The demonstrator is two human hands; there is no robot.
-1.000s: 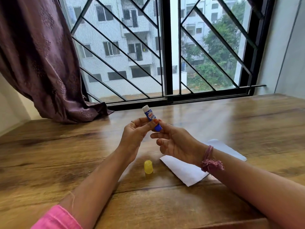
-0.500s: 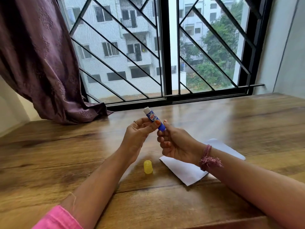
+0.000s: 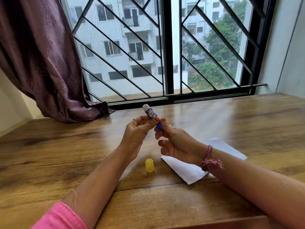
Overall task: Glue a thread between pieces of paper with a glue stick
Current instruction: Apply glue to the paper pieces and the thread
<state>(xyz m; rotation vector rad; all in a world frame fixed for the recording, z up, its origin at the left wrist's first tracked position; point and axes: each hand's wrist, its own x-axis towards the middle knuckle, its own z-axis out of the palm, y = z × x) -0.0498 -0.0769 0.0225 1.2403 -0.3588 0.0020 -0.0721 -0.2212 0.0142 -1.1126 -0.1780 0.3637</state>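
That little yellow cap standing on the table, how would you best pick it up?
Pinch the yellow cap by its round sides, coming straight down from above. It stands upright on the table with bare wood all around, so thumb and finger can likely close on opposite sides. Both the left hand and right hand now hold the glue stick, so one must let go first.

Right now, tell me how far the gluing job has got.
Done: the yellow cap is off and stands on the table. In hand: both the left hand and the right hand hold the glue stick, its white tip up. Left: the white paper lies flat with no glue seen on it, and no thread for gluing shows on the table.
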